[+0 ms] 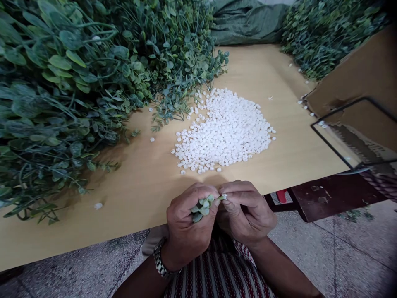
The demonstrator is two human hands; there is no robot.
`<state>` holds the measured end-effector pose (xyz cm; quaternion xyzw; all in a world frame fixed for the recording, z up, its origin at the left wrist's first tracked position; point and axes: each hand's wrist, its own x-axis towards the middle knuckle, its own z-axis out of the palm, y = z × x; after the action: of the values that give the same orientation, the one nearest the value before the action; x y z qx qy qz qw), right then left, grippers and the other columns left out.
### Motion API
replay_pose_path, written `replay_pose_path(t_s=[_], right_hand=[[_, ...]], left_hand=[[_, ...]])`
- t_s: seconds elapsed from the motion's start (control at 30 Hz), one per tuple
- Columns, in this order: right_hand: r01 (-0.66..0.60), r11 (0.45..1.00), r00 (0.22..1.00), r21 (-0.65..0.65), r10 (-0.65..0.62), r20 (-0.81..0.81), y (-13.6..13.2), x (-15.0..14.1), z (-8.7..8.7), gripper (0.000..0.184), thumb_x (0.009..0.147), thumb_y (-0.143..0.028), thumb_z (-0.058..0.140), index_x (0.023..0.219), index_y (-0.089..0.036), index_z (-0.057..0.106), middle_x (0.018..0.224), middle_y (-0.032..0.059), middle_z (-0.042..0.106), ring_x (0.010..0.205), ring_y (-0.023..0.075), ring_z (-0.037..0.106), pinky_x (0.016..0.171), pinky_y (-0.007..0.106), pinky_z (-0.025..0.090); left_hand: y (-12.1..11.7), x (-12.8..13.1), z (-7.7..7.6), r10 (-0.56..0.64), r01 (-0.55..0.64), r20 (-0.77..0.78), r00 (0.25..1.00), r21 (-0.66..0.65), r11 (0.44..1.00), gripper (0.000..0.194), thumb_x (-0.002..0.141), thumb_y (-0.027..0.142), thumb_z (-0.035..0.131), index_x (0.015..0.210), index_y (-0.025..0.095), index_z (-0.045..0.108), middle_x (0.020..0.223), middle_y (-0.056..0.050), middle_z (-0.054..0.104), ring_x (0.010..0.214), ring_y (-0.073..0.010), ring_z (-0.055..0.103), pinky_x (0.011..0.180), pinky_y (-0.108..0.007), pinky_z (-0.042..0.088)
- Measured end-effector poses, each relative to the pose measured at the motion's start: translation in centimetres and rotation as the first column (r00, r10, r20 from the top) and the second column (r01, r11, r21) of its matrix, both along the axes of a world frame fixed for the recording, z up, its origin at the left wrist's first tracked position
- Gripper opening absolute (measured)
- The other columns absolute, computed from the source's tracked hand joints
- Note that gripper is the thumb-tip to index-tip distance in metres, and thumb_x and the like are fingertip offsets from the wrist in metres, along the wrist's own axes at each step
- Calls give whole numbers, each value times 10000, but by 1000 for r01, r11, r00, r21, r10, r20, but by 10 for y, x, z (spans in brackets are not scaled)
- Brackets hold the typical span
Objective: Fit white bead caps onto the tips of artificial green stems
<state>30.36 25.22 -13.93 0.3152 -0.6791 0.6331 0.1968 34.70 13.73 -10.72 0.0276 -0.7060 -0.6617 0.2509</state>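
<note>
My left hand (194,223) is closed around a small artificial leaf sprig (203,205), whose green leaves poke out between thumb and fingers. The sprig's stem end points right, toward my other hand. There, my right hand (248,211) pinches a small white plastic piece (223,197) at the stem tip between thumb and forefinger. Both hands meet just over the table's front edge. Right beyond them lies a broad pile of small white plastic pieces (226,128). Whether the pinched piece is fully on the stem I cannot tell.
Artificial greenery (108,74) is heaped along the left of the wooden-topped table (139,182), and another heap (325,37) stands back right. Green sheeting (248,22) lies at the back. A cardboard box (356,74) and a black wire frame (333,142) are at right. A dark red bench (335,194) stands below.
</note>
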Motion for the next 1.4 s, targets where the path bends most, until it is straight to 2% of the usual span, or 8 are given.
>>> replay_pose_path(t_s=[0.37,0.5,0.6,0.83,0.9,1.03,1.17,1.4], right_hand=[[-20,999,999,40,21,-33,1,0,2,311,775,-46,600,1021,-234,631,856,56,661,795,192,647,639,347,550],[-122,983,992,134,121,19,12,-12,17,195,824,-138,573,990,-223,629,795,41,655,759,182,628,596,321,528],[-6,961,998,275,24,-63,18,-28,27,198,829,-84,551,969,-205,623,783,29,645,742,157,614,622,297,513],[193,607,969,771,7,-248,8,-45,29,186,888,-120,468,822,-117,642,730,76,592,675,181,574,596,312,472],[201,578,968,791,6,-250,7,-44,29,189,886,-120,468,799,-118,635,719,71,578,666,182,564,590,313,459],[75,718,991,692,23,-132,11,-42,30,117,875,-145,514,791,-131,594,739,55,585,691,163,562,623,299,459],[-228,921,964,315,167,207,13,-37,33,50,840,-130,582,816,-172,575,736,2,576,683,120,561,622,258,468],[-381,909,810,-171,417,411,1,-29,35,74,782,-128,666,760,-176,614,694,-12,614,651,99,575,589,226,485]], left_hand=[[-2,0,0,-33,32,69,997,17,999,107,766,62,618,736,164,626,697,-6,608,633,-104,565,590,-196,459],[-5,4,1,-145,101,158,977,254,962,33,819,176,583,832,180,613,721,-9,585,583,-99,493,532,-206,411],[-7,8,3,-210,136,113,971,461,877,58,857,245,530,855,193,557,754,-25,618,591,-107,501,508,-204,392],[-13,9,4,-180,72,252,951,384,921,78,827,193,563,754,166,563,832,-54,653,523,-80,465,460,-203,367],[-15,8,2,-133,39,261,956,337,941,73,811,200,579,749,161,584,815,-59,655,516,-86,471,452,-210,374],[-17,7,-1,-105,21,274,956,291,956,36,786,174,591,756,160,604,802,-55,657,524,-91,485,457,-215,394],[-16,5,-2,-118,39,256,959,295,955,47,798,175,589,751,172,599,669,-2,600,487,-76,457,451,-202,384],[-13,2,1,-154,93,242,958,248,964,106,787,128,588,794,189,674,612,50,569,428,-28,363,428,-166,336]])
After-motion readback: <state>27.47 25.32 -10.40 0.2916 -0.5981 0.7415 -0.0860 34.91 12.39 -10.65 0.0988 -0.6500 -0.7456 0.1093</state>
